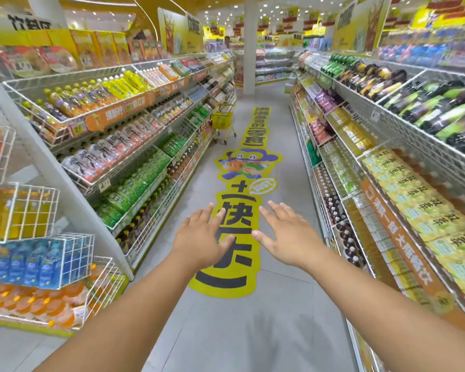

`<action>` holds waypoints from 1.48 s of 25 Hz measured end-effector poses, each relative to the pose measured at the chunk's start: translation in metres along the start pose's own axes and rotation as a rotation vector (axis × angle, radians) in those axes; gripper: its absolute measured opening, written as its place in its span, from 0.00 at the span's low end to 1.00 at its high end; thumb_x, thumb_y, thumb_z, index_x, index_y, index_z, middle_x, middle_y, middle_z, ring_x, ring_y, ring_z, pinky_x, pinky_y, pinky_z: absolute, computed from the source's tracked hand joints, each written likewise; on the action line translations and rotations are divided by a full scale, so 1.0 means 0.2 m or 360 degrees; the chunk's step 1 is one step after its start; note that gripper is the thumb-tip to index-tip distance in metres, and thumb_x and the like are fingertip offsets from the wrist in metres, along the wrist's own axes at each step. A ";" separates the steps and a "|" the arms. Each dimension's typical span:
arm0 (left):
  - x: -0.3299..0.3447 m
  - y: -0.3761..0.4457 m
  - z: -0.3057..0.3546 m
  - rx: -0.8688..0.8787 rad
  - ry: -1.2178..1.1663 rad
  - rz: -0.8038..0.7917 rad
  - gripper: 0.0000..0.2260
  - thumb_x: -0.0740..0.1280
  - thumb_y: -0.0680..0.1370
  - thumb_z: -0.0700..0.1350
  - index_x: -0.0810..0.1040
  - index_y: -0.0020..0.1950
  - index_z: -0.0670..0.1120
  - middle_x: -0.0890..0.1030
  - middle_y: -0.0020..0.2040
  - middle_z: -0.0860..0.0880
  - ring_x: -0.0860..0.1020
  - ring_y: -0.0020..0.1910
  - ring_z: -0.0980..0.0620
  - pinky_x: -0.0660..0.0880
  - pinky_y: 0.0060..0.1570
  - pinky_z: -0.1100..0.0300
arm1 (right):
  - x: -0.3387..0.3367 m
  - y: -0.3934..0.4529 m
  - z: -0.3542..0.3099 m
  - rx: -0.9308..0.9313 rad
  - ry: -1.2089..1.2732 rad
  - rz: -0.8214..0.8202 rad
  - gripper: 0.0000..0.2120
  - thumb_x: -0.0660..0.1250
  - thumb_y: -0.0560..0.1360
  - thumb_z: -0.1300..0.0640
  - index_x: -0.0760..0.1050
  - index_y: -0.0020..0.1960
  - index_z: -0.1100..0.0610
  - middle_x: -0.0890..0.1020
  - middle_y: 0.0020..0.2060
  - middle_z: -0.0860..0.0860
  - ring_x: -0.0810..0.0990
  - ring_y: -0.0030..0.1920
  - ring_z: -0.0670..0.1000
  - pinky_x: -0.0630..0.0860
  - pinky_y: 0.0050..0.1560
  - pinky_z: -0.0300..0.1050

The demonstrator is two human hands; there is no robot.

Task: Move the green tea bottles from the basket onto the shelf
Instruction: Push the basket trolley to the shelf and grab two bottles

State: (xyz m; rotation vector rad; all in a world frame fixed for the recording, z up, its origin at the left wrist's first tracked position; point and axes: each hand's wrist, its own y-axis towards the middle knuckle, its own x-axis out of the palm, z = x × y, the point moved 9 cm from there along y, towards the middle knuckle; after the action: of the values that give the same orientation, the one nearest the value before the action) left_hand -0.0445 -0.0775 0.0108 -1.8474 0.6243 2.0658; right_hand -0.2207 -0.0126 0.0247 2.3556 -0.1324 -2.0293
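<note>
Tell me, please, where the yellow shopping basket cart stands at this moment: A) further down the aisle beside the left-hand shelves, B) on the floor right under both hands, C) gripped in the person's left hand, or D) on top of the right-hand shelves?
A: the yellow basket cart stands far down the aisle against the left-hand shelves, while the left hand and right hand are spread open, holding nothing.

Legible text is limited. The yellow floor sticker [235,210] down the aisle carries large black characters, of which "快" and "零食" read clearly; the smaller line at its far end is too blurred to read. The yellow packs [424,200] on the right-hand shelf repeat the characters "双柔" or similar, not certain. Overhead signs [24,22], shelf price tags [104,184] and orange shelf banners [118,111] are illegible.
</note>
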 end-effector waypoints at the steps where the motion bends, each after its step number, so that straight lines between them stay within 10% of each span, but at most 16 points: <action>1: 0.02 0.09 0.00 -0.0002 -0.0033 -0.0008 0.35 0.52 0.80 0.68 0.47 0.82 0.57 0.47 0.83 0.50 0.49 0.81 0.47 0.51 0.78 0.47 | 0.00 0.08 0.04 -0.0016 0.0006 -0.0011 0.37 0.49 0.81 0.31 0.48 0.84 0.47 0.49 0.83 0.49 0.46 0.83 0.53 0.52 0.80 0.54; 23: 0.33 2.57 -0.71 0.0106 0.0112 -0.0040 0.36 0.48 0.78 0.70 0.48 0.83 0.55 0.48 0.83 0.47 0.50 0.81 0.44 0.53 0.77 0.46 | 0.24 2.52 0.60 0.0091 -0.0011 -0.0063 0.37 0.51 0.81 0.31 0.50 0.84 0.48 0.52 0.83 0.51 0.50 0.82 0.54 0.52 0.80 0.51; 37: 0.58 4.36 -0.87 0.0032 0.0052 0.0061 0.39 0.43 0.74 0.73 0.48 0.83 0.56 0.50 0.83 0.47 0.52 0.81 0.44 0.54 0.76 0.45 | 0.26 4.21 1.32 -0.0033 0.0011 0.0106 0.49 0.33 0.68 0.26 0.50 0.83 0.47 0.52 0.83 0.50 0.50 0.82 0.53 0.53 0.79 0.49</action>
State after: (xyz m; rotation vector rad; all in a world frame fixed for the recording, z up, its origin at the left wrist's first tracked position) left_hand -0.3416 -0.9236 -0.0138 -1.8759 0.6913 2.0496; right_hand -0.5113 -0.8475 -0.0006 2.3133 -0.1863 -1.9825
